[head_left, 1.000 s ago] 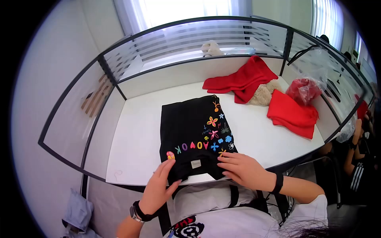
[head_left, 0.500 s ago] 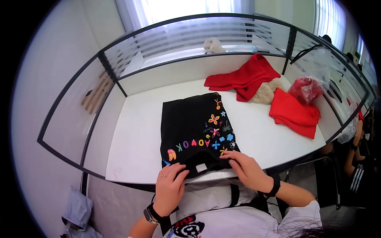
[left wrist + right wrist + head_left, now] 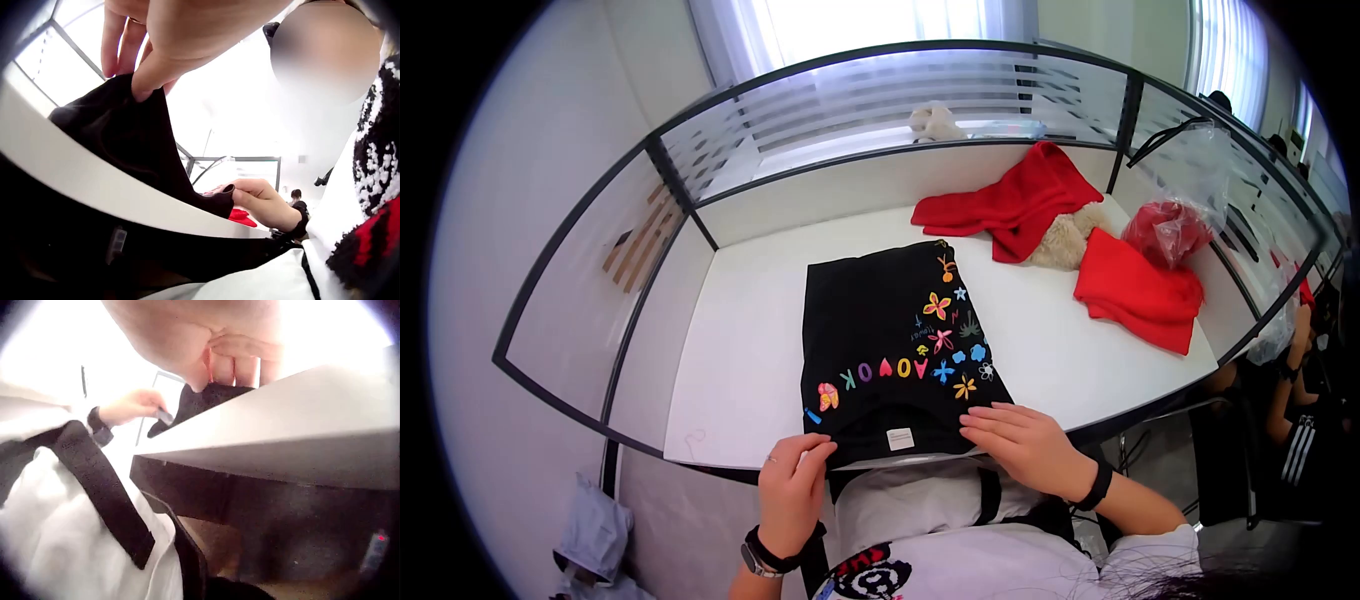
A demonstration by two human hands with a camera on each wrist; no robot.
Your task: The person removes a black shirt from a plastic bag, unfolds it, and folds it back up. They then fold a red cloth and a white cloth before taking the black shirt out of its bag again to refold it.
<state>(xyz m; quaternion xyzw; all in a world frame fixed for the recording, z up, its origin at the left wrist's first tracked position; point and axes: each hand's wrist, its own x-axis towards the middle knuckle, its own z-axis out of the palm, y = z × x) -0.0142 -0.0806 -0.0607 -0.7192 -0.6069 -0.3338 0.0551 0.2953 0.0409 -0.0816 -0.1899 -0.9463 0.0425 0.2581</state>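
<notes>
A folded black T-shirt (image 3: 860, 310) with a colourful flower-and-letter print lies on the white desk (image 3: 740, 330), its neckline towards me at the near edge. Inside the collar a white label (image 3: 900, 439) shows. At the shirt's near left corner my left hand (image 3: 790, 490) pinches the cloth between thumb and fingers; in the left wrist view that cloth (image 3: 125, 131) is drawn up from the desk edge. My right hand (image 3: 1028, 450) pinches the near right corner, its thumb under the cloth and fingers on top, as the left wrist view shows.
Red knitted cloth (image 3: 1040, 195), a beige furry piece (image 3: 1062, 238) and a folded red cloth (image 3: 1145, 295) lie at the back right. Beside them is a clear plastic bag (image 3: 1175, 230) with something red inside. A dark-framed partition (image 3: 670, 170) borders the desk.
My hands have gone from resting at the collar to pinching its two sides. The neckline, bunched half a second ago, now lies wider and flatter; the left hand has moved left and nearer me.
</notes>
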